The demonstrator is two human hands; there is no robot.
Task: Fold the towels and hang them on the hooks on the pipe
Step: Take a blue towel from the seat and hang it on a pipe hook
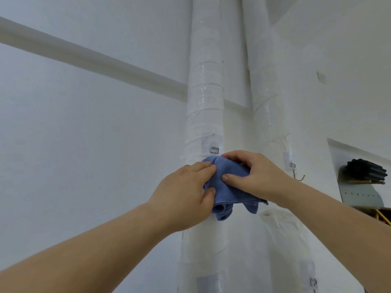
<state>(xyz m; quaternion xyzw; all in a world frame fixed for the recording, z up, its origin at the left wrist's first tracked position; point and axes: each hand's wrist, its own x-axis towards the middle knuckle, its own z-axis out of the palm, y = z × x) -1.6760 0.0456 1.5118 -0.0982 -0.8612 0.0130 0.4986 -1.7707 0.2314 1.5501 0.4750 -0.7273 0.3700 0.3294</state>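
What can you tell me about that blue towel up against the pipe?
The blue towel looks like soft cloth, folded and bunched into a small bundle. Both hands hold it against the white wrapped pipe, just below a metal hook: the left hand pinches its left side, the right hand covers its top. Its lower edges hang loose in ripples.

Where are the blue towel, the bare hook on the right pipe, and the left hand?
blue towel (229, 192): head view, lower folded face.
bare hook (296, 173): head view, metal shank.
left hand (186, 195): head view, back of hand.
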